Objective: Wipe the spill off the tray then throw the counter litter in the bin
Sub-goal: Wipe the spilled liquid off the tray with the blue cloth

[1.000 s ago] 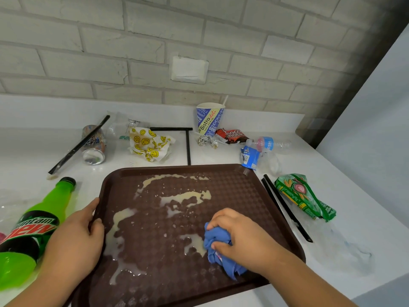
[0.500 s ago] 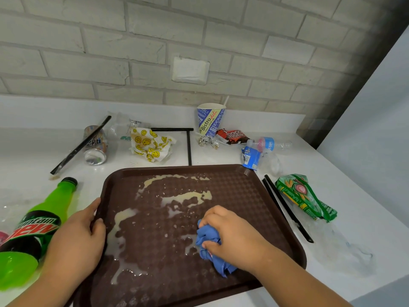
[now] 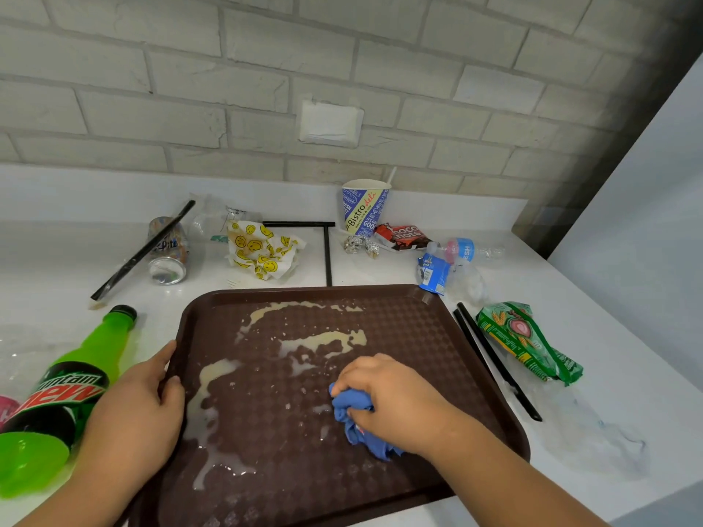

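A dark brown tray (image 3: pixel 437 329) lies on the white counter in front of me. Pale milky spill (image 3: pixel 323 340) streaks its middle, back and left side. My right hand (image 3: pixel 395 401) presses a crumpled blue cloth (image 3: pixel 353 416) onto the tray near its centre. My left hand (image 3: pixel 137 405) grips the tray's left rim, thumb over the edge. Litter surrounds the tray: a green soda bottle (image 3: pixel 76 378) on its side at left, a crushed can (image 3: pixel 167 249), a smiley-print wrapper (image 3: pixel 262 249), a paper cup (image 3: pixel 363 207) and a green snack bag (image 3: pixel 528 344).
Black sticks (image 3: pixel 494 359) lie right of the tray, another (image 3: pixel 142 251) rests across the can, and two more (image 3: pixel 327 252) sit behind the tray. A chocolate wrapper (image 3: pixel 403 235), foil ball (image 3: pixel 359 245), blue carton (image 3: pixel 431 273) and clear plastic bottle (image 3: pixel 468 251) sit at back right. A brick wall backs the counter.
My right hand has slid the blue cloth leftward across the tray, wiping away spill near the middle. My left hand has kept its hold on the rim.
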`<state>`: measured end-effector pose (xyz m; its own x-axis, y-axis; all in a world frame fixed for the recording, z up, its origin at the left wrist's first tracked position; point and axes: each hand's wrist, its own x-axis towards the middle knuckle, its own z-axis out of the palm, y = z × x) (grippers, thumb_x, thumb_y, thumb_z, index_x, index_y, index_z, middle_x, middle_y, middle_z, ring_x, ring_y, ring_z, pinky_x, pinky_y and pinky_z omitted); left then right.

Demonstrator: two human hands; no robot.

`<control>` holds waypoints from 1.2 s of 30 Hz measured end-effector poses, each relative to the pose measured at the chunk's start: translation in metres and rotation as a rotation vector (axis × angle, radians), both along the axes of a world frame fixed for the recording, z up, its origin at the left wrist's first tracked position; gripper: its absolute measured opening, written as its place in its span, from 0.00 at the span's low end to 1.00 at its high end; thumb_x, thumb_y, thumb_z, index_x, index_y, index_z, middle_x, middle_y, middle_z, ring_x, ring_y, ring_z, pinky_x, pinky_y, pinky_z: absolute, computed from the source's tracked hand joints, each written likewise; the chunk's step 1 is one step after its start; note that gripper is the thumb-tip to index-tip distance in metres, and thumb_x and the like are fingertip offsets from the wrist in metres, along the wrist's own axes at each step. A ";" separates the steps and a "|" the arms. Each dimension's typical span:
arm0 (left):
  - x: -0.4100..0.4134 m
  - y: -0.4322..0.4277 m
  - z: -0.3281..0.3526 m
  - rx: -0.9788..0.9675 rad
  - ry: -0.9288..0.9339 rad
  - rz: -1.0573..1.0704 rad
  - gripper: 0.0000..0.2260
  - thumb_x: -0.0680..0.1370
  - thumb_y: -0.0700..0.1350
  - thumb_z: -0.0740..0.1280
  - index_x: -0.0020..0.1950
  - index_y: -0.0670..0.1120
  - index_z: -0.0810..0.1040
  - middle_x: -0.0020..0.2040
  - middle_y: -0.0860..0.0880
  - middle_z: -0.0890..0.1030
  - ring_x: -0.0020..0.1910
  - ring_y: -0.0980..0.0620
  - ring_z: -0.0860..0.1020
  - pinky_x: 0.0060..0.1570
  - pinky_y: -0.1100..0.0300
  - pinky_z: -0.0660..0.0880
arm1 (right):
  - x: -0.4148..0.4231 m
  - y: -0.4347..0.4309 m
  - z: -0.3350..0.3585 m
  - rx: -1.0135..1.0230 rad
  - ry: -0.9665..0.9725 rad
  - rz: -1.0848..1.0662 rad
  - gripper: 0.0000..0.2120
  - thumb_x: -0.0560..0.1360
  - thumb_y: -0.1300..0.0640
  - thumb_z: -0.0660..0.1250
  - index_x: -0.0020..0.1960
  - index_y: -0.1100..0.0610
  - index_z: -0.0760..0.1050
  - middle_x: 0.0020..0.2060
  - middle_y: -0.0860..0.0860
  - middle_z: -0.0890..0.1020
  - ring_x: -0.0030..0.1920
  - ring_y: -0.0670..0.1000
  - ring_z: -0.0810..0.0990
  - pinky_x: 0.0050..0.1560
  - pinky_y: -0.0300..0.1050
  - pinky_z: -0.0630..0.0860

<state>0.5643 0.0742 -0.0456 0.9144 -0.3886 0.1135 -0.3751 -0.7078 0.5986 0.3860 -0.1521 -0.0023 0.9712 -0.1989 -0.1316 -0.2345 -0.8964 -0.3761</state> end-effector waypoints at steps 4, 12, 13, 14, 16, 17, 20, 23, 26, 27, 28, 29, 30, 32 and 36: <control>0.000 0.000 0.001 0.002 0.002 0.004 0.22 0.77 0.41 0.61 0.71 0.49 0.68 0.58 0.41 0.79 0.57 0.39 0.75 0.44 0.52 0.70 | 0.002 0.008 0.002 0.095 0.053 0.100 0.16 0.73 0.60 0.66 0.57 0.45 0.78 0.58 0.41 0.77 0.59 0.46 0.71 0.62 0.45 0.71; -0.002 -0.001 0.003 -0.017 0.006 0.003 0.22 0.77 0.40 0.61 0.71 0.48 0.68 0.56 0.40 0.79 0.55 0.39 0.76 0.42 0.53 0.69 | 0.012 0.017 0.002 0.074 0.068 0.151 0.16 0.73 0.60 0.67 0.57 0.44 0.78 0.59 0.40 0.76 0.59 0.46 0.69 0.61 0.45 0.71; -0.002 -0.001 0.004 -0.018 0.008 0.005 0.22 0.77 0.40 0.61 0.71 0.48 0.69 0.56 0.40 0.79 0.55 0.38 0.76 0.43 0.52 0.69 | 0.011 0.018 0.002 0.103 0.077 0.161 0.16 0.72 0.59 0.67 0.57 0.44 0.78 0.59 0.40 0.76 0.60 0.45 0.69 0.62 0.45 0.71; -0.002 -0.001 0.004 -0.018 0.012 0.005 0.22 0.77 0.40 0.61 0.71 0.48 0.69 0.57 0.40 0.79 0.55 0.38 0.76 0.44 0.52 0.70 | 0.011 0.015 0.002 0.122 0.078 0.153 0.16 0.72 0.59 0.68 0.56 0.44 0.78 0.58 0.40 0.76 0.60 0.45 0.70 0.62 0.46 0.71; -0.004 -0.001 0.005 -0.019 0.013 0.006 0.22 0.77 0.41 0.61 0.71 0.48 0.68 0.57 0.40 0.79 0.56 0.39 0.76 0.46 0.51 0.71 | 0.014 0.011 0.003 0.118 0.060 0.108 0.16 0.73 0.60 0.67 0.57 0.45 0.78 0.58 0.41 0.77 0.60 0.45 0.70 0.63 0.46 0.71; -0.004 -0.001 0.006 -0.021 0.012 0.006 0.22 0.77 0.41 0.61 0.71 0.48 0.68 0.57 0.40 0.79 0.56 0.39 0.76 0.46 0.51 0.71 | 0.017 0.012 0.003 0.097 0.046 0.096 0.16 0.73 0.60 0.66 0.58 0.46 0.78 0.58 0.41 0.76 0.61 0.45 0.70 0.63 0.46 0.70; -0.005 -0.001 0.007 -0.018 0.014 0.009 0.22 0.77 0.41 0.61 0.71 0.48 0.68 0.58 0.40 0.79 0.56 0.39 0.76 0.46 0.51 0.71 | 0.028 0.028 0.002 0.030 0.028 0.170 0.16 0.74 0.59 0.65 0.60 0.47 0.77 0.60 0.42 0.75 0.61 0.49 0.69 0.65 0.46 0.68; -0.006 0.000 0.008 -0.012 0.016 0.011 0.22 0.77 0.41 0.61 0.71 0.49 0.68 0.59 0.40 0.79 0.56 0.39 0.75 0.47 0.51 0.71 | 0.027 0.033 0.006 0.116 0.079 0.227 0.15 0.73 0.61 0.66 0.57 0.48 0.78 0.59 0.43 0.76 0.59 0.48 0.71 0.62 0.47 0.70; -0.007 -0.001 0.010 -0.021 0.019 0.012 0.22 0.77 0.40 0.61 0.71 0.48 0.68 0.60 0.40 0.78 0.57 0.39 0.76 0.49 0.51 0.72 | 0.028 0.023 0.010 0.151 0.088 0.155 0.15 0.72 0.62 0.66 0.54 0.48 0.80 0.56 0.43 0.78 0.57 0.47 0.74 0.60 0.49 0.73; -0.008 -0.001 0.011 -0.025 0.019 0.013 0.22 0.77 0.40 0.61 0.71 0.48 0.68 0.60 0.40 0.78 0.57 0.39 0.76 0.50 0.51 0.72 | 0.030 0.023 0.009 0.114 0.074 0.135 0.14 0.72 0.61 0.65 0.55 0.48 0.79 0.56 0.42 0.77 0.58 0.47 0.73 0.61 0.49 0.73; -0.008 -0.001 0.011 -0.025 0.019 0.014 0.22 0.77 0.40 0.61 0.71 0.48 0.68 0.60 0.40 0.78 0.58 0.39 0.75 0.50 0.51 0.72 | 0.032 0.025 0.008 0.068 0.050 0.143 0.14 0.73 0.60 0.65 0.56 0.48 0.79 0.57 0.42 0.77 0.58 0.48 0.71 0.61 0.49 0.72; -0.008 -0.002 0.012 -0.021 0.020 0.014 0.22 0.77 0.40 0.61 0.71 0.48 0.68 0.61 0.40 0.78 0.58 0.39 0.75 0.50 0.51 0.72 | 0.033 0.031 0.007 0.038 0.025 0.174 0.14 0.74 0.60 0.65 0.57 0.48 0.78 0.58 0.42 0.76 0.58 0.48 0.70 0.61 0.48 0.72; -0.008 -0.002 0.012 -0.019 0.020 0.013 0.22 0.77 0.40 0.61 0.71 0.48 0.68 0.60 0.40 0.78 0.58 0.39 0.75 0.50 0.50 0.72 | 0.033 0.036 0.005 0.030 0.007 0.220 0.14 0.74 0.59 0.65 0.57 0.48 0.78 0.59 0.42 0.76 0.57 0.49 0.69 0.60 0.47 0.72; -0.008 -0.001 0.012 -0.019 0.020 0.015 0.22 0.77 0.40 0.61 0.71 0.48 0.69 0.60 0.40 0.78 0.58 0.38 0.75 0.51 0.50 0.72 | 0.030 0.042 0.002 0.042 0.005 0.330 0.14 0.73 0.59 0.66 0.57 0.48 0.79 0.58 0.42 0.77 0.55 0.50 0.70 0.58 0.49 0.73; -0.008 -0.001 0.013 -0.020 0.016 0.018 0.22 0.76 0.40 0.61 0.71 0.48 0.69 0.61 0.40 0.78 0.59 0.38 0.75 0.51 0.50 0.73 | 0.013 0.021 0.011 0.153 0.160 0.345 0.14 0.69 0.61 0.66 0.50 0.48 0.81 0.55 0.41 0.78 0.53 0.45 0.74 0.55 0.52 0.76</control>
<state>0.5559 0.0730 -0.0323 0.9229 -0.3700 0.1065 -0.3528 -0.7018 0.6189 0.3991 -0.1307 0.0090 0.9423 0.1682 -0.2896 0.0031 -0.8692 -0.4945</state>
